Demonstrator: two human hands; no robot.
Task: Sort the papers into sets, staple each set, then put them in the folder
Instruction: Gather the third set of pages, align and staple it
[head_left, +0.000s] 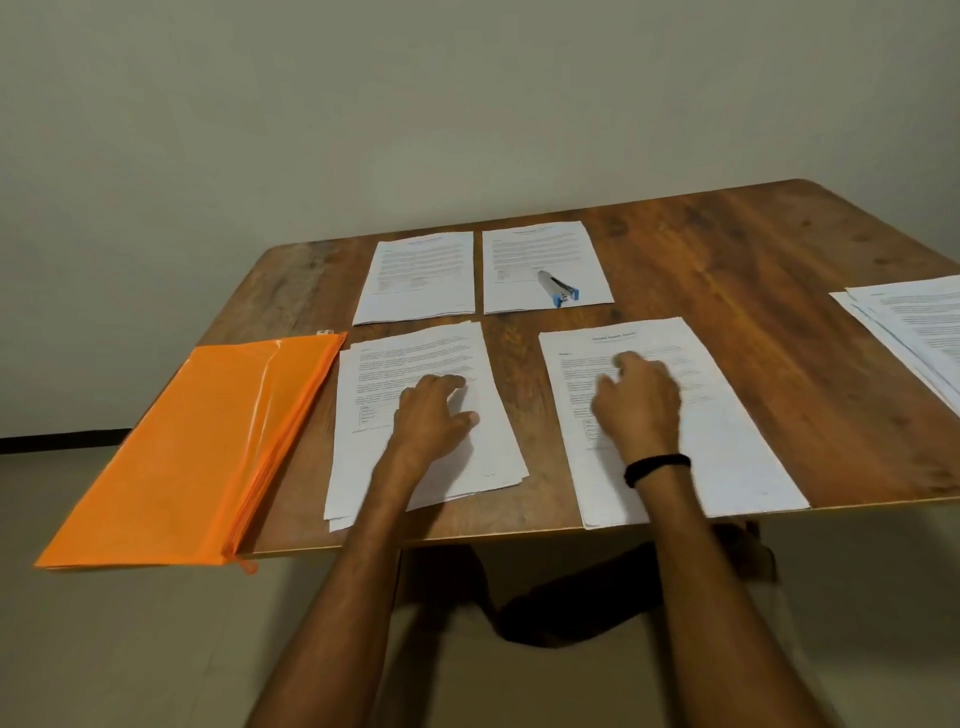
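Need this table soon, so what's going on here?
A person is sorting papers on a wooden table. The left hand rests on the near left stack, the right hand on the near right stack. Behind them lie the far left set and the far right set, which bears the stapler. A loose pile sits at the right edge; the orange folder lies at the left.

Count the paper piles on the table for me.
5: far-left pile; far-right pile, under the stapler; near-left pile under the left hand; near-right pile under the right hand; edge pile at far right, cut off by the frame.
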